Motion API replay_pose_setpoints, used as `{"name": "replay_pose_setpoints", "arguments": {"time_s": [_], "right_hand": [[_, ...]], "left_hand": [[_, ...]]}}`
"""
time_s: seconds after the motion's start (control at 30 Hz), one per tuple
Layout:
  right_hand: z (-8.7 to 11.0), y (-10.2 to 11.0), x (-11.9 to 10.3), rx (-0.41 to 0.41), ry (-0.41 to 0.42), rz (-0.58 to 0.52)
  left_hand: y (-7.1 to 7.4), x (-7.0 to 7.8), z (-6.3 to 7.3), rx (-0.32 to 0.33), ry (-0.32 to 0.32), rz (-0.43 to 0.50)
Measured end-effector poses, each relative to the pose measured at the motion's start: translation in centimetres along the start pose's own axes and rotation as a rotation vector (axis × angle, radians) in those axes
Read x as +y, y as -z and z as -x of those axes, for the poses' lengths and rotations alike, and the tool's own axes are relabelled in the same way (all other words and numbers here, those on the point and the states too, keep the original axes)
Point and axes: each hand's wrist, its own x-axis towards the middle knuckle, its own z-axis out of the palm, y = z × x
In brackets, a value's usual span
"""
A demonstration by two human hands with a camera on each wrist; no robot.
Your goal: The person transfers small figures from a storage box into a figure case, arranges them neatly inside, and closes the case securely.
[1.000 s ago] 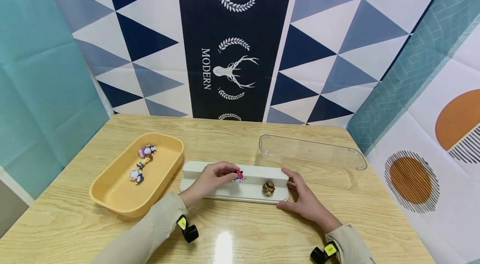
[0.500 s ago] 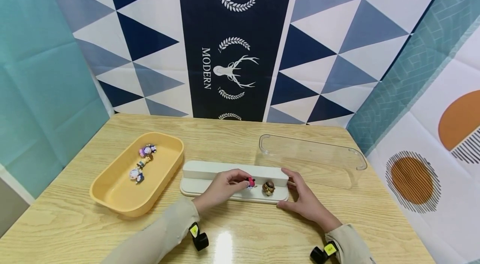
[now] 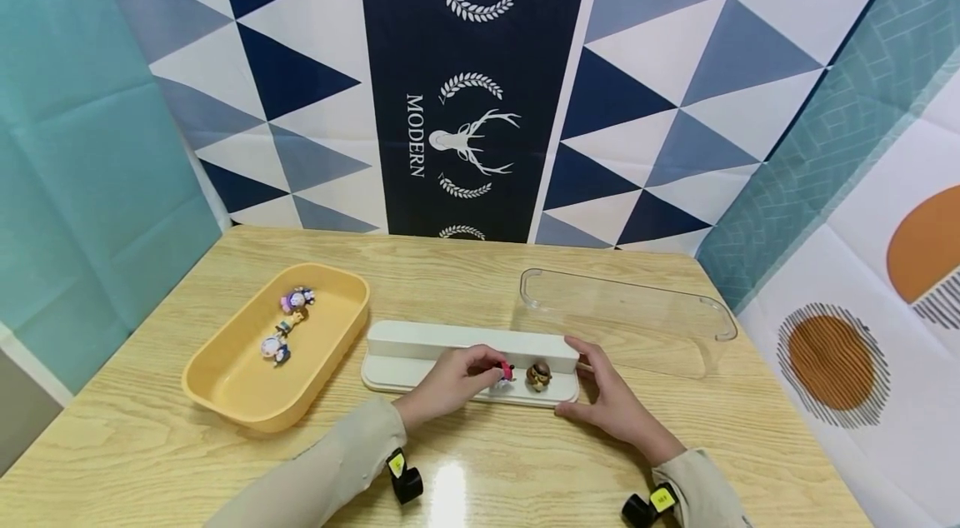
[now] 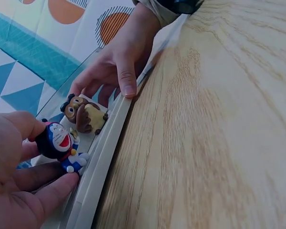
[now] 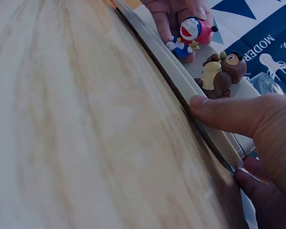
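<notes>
Between thumb and fingers, my left hand (image 3: 455, 381) pinches a small blue-and-white cat figurine with a red hood (image 4: 58, 141). The figurine is upright on or just above the lower step of a white two-step display stand (image 3: 397, 370); contact is hard to tell. Just right of it on that step stands a brown owl figurine (image 3: 537, 376), its belly yellow. My right hand (image 3: 611, 399) grips the right end of the stand, thumb on the front edge (image 5: 219, 112) and fingers around the end and back.
At the left sits a yellow tray (image 3: 202, 378) with several small figurines (image 3: 291, 321) lying in it. Behind the stand, at right, a clear plastic cover (image 3: 622, 311) rests on the wooden table (image 3: 525, 470). Patterned cloth hangs along the back.
Holding the cat figurine, my left hand has moved right along the stand until it is close beside the owl. The right hand has kept its grip on the stand's end.
</notes>
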Motion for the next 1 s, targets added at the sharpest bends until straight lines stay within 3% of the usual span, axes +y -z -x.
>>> {"name": "replay_pose_setpoints", "arguments": {"time_s": [0.33,0.73,0.83,1.0], "right_hand": [[-0.06,-0.06,0.18,-0.005,-0.022,0.000],[-0.06,-0.06,-0.01,-0.003,-0.017,-0.005],[-0.05,-0.07,0.02,0.003,-0.004,0.006],[-0.05,-0.04,0.08,0.008,0.003,0.018]], "left_hand": [[-0.16,0.02,-0.39,0.027,0.002,-0.117],[0.19,0.47,-0.31,0.098,-0.140,-0.446],[0.22,0.49,-0.24,0.106,-0.195,-0.562],[0.32,0.46,-0.38,0.164,-0.373,-0.830]]}}
